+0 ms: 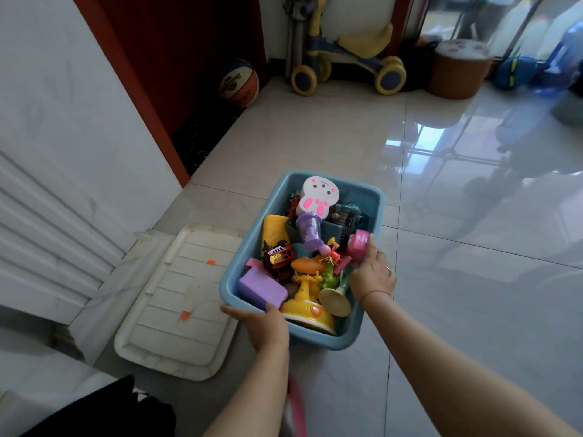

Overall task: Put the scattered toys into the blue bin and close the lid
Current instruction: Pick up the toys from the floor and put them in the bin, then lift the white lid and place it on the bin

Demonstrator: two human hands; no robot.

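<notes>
A person crouched over the blue bin (pixel 347 182) on a glossy tiled floor (pixel 473 279) beside a white wall, the tub already heaped with toys. The left hand (pixel 265 326) gripped the near rim, thumb hooked inside and fingers wrapped beneath the edge. The right hand (pixel 372 272) was at the right-hand rim, its fingers curled round a pink toy (pixel 359 242) held just over the pile. The white lid (pixel 176 310) lay flat on the floor, touching the bin's left side. A basketball (pixel 239 83) and a child's ride-on (pixel 347 58) stood well apart at the far wall.

The trouble ahead looked to be the heap itself. A white rabbit-faced toy (pixel 318 197) and a purple cup (pixel 310 231) appeared to sit about level with the rim, or above it, so the lid might rock and fail to seat unless they were pressed down. The pink toy, let go so near the edge, could tip over the side onto the tiles. On a floor that slick, a hard push might also send the bin skidding.
</notes>
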